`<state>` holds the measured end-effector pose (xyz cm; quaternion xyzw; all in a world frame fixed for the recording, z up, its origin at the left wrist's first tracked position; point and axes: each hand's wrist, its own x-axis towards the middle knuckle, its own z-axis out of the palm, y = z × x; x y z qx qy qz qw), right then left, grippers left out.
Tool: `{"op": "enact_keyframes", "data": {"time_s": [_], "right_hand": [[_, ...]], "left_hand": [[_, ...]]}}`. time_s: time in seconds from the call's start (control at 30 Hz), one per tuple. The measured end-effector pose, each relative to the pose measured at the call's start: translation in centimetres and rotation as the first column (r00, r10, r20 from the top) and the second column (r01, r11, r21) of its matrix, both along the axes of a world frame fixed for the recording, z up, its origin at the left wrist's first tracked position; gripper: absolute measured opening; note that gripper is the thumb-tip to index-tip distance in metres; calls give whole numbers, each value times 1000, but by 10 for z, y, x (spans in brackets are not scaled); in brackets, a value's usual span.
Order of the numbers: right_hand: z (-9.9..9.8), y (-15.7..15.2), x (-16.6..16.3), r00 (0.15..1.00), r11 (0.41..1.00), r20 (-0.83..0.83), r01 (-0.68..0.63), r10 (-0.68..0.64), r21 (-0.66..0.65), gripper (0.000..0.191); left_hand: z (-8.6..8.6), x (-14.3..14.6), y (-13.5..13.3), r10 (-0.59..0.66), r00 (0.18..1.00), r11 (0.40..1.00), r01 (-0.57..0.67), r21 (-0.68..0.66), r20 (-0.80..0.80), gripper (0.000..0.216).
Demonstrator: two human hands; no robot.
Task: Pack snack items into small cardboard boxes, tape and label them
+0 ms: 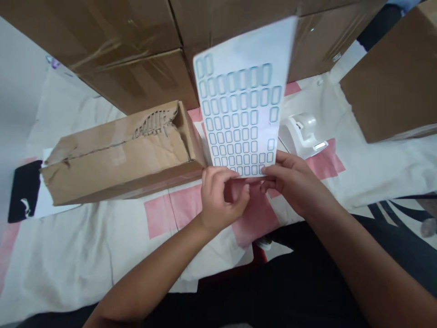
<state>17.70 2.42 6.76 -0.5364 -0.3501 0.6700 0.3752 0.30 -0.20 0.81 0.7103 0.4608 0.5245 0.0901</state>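
Observation:
A white sheet of labels (244,114) with rows of small blue-outlined rounded rectangles stands upright in front of me, tilted slightly; gaps show in some rows. My right hand (293,180) pinches its lower right corner, thumb on the front. At the lower left corner is my left hand (221,196), its curled fingers touching the bottom edge. The left thumb is held apart from those fingers, and nothing shows between them.
A long torn cardboard box (126,159) lies at left. Large taped cartons (136,68) stand behind, another carton (392,77) at right. A white plastic device (303,132) rests on the pink-and-cream cloth (92,246). A black item (23,191) lies far left.

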Motion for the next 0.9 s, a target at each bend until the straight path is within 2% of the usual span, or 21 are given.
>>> {"op": "enact_keyframes", "data": {"time_s": [0.1,0.2,0.33,0.47,0.53,0.67,0.8,0.9], "right_hand": [[-6,-3,-3,997,997,3,-74,75,-37,23],[-9,-4,-1,987,988,63,-144,147,-53,25],[1,-2,7,967,975,129,-221,219,-2,31],[19,0,16,866,882,209,-470,454,27,30],[21,1,18,843,865,285,-495,456,80,25],[12,-2,15,843,875,408,-450,350,179,20],[8,-9,13,797,835,432,-527,422,157,22],[12,-12,13,799,816,421,-543,430,197,21]], "left_hand": [[-2,1,1,35,999,999,-35,-1,-40,31],[-4,1,0,61,998,998,-61,2,-1,41],[-4,1,-1,92,996,996,-92,20,-13,47],[-1,-1,-2,68,996,998,-68,12,-57,31],[-1,-1,-2,47,997,999,-47,7,-66,26],[-1,-1,-2,22,998,1000,-21,18,-63,30],[-2,1,-1,62,994,998,-61,17,-89,32],[-1,1,-2,53,994,998,-49,42,-98,28]]}}
